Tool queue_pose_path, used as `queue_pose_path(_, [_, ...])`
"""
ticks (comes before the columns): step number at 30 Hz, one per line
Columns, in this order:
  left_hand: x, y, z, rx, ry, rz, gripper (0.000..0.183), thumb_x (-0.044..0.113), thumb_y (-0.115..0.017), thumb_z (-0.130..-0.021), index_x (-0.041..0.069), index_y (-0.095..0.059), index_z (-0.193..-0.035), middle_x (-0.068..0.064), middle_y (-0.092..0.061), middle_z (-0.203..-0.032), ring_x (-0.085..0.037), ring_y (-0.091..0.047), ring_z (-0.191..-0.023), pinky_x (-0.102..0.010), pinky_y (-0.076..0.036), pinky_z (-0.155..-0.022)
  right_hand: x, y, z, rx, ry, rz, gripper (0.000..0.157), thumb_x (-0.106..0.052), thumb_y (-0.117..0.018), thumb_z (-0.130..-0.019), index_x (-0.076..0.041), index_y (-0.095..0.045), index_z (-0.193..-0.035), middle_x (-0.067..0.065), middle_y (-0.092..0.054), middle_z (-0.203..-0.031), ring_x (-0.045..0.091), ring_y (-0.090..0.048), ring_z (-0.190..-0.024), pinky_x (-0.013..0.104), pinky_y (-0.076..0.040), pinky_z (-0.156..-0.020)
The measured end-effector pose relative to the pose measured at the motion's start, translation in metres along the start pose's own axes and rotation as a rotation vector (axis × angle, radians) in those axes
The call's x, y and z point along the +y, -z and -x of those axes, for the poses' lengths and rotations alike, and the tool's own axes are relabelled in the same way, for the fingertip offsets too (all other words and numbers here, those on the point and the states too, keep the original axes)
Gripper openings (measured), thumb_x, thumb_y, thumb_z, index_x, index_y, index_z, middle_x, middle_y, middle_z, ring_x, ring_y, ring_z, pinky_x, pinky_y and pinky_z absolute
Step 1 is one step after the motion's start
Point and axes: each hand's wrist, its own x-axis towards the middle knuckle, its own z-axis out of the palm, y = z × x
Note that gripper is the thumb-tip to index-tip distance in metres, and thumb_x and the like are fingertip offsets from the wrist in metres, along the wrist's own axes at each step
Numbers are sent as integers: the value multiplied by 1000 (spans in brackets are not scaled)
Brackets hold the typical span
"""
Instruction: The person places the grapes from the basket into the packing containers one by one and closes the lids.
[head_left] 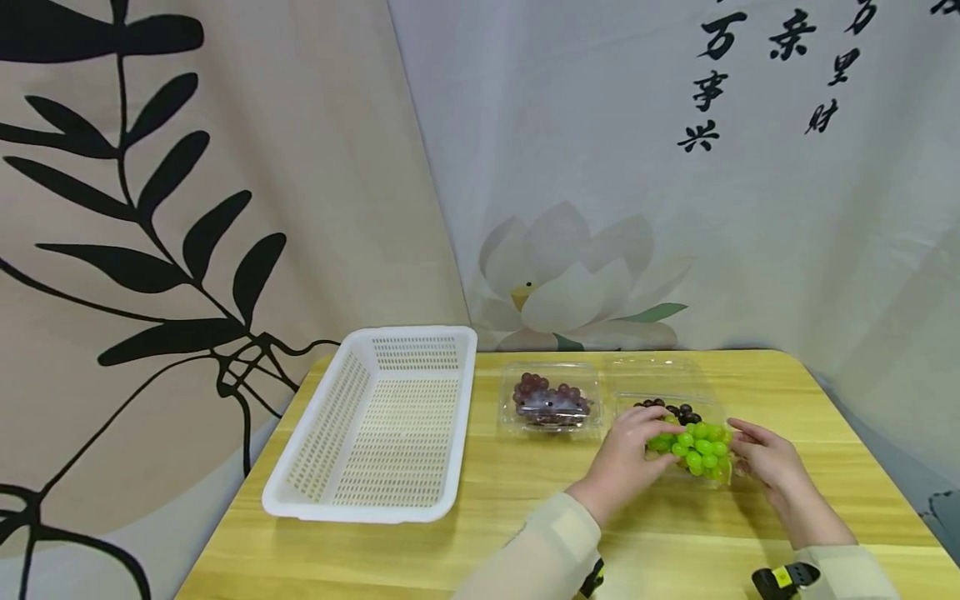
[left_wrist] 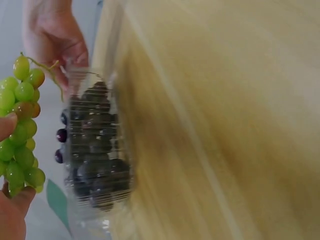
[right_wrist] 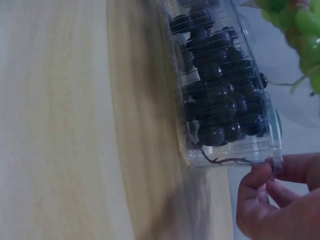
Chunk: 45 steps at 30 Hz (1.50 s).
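My left hand (head_left: 628, 452) holds a bunch of green grapes (head_left: 703, 450) above a clear plastic box. In the left wrist view, fingers and thumb grip the bunch from both sides, and its thin stem (left_wrist: 42, 67) sticks out. My right hand (head_left: 772, 467) pinches the rim of that box (right_wrist: 235, 156) at its right end, as the right wrist view shows. Dark grapes (right_wrist: 217, 100) fill the box, a bare twig among them. From the head, the green bunch hides much of the box and dark grapes. The box's lid (head_left: 660, 379) stands open at the back.
A second clear box (head_left: 510, 421) with red-purple grapes (head_left: 551, 404) stands left of the first; its lid looks closed. Farther left is a white perforated basket (head_left: 375, 512) with nothing in it. All stand on a wooden table (head_left: 525, 500), with a printed curtain (head_left: 570, 125) behind.
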Motion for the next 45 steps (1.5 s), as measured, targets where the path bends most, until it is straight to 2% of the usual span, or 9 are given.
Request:
queue_pose_path(10, [-1, -16, 2, 0, 53, -58, 40, 27, -74, -82, 30, -63, -120, 10, -54, -130, -6, -45, -124, -21, -37, -104, 1, 2, 1, -6, 24, 8, 53, -10, -41, -99, 9, -23, -145, -25, -50, -85, -3, -52, -75, 22, -49, -64])
queue_pose_path(16, [-4, -23, 4, 7, 172, 4, 40, 23, -76, -80, 30, -65, -117, 12, -54, -127, -5, -49, -119, -15, -41, -98, 2, 1, 2, -11, 24, -8, 55, -11, -43, -99, 9, -23, -145, -24, -52, -86, -1, -53, -75, 22, -48, -62])
queue_pose_path(19, [-6, -24, 5, 8, 200, -13, 40, 24, -77, -79, 30, -65, -116, 11, -55, -127, -6, -50, -118, -16, -41, -99, 2, 0, 2, -10, 24, -12, 55, -12, -44, -99, 9, -23, -145, -23, -53, -87, -1, -53, -75, 21, -48, -62])
queue_pose_path(26, [-7, -24, 6, -34, 156, -137, 40, 31, -73, -82, 31, -63, -121, 10, -52, -131, -8, -46, -123, -19, -38, -103, 2, 0, 1, -5, 25, -5, 54, -12, -44, -99, 8, -24, -145, -22, -53, -88, -1, -53, -77, 21, -49, -64])
queue_pose_path(31, [-8, -24, 7, -57, 105, -295, 43, 40, -68, -84, 34, -59, -126, 9, -51, -135, -9, -44, -127, -26, -35, -108, 2, -1, 1, -2, 22, -7, 54, -12, -44, -99, 8, -24, -145, -22, -53, -87, -1, -53, -77, 21, -49, -64])
queue_pose_path(39, [-6, -25, 7, -103, 109, -404, 51, 51, -59, -87, 36, -49, -135, 8, -43, -142, -11, -42, -129, -30, -35, -108, 3, 0, 2, 0, 23, -17, 54, -10, -44, -98, 9, -24, -145, -23, -54, -86, -2, -53, -77, 21, -49, -64])
queue_pose_path(42, [-5, -27, 8, -101, 68, -449, 54, 51, -60, -87, 33, -48, -137, 8, -40, -143, -12, -39, -130, -30, -33, -110, 2, 0, 2, 1, 13, -19, 54, -11, -44, -98, 9, -24, -145, -23, -54, -86, -2, -53, -77, 21, -49, -64])
queue_pose_path(45, [-4, -27, 10, -91, -5, -495, 54, 49, -62, -87, 33, -48, -136, 7, -38, -143, -12, -36, -131, -32, -32, -111, 2, 0, 2, -4, 13, -17, 55, -12, -45, -99, 8, -24, -145, -23, -54, -87, -3, -53, -78, 21, -49, -65])
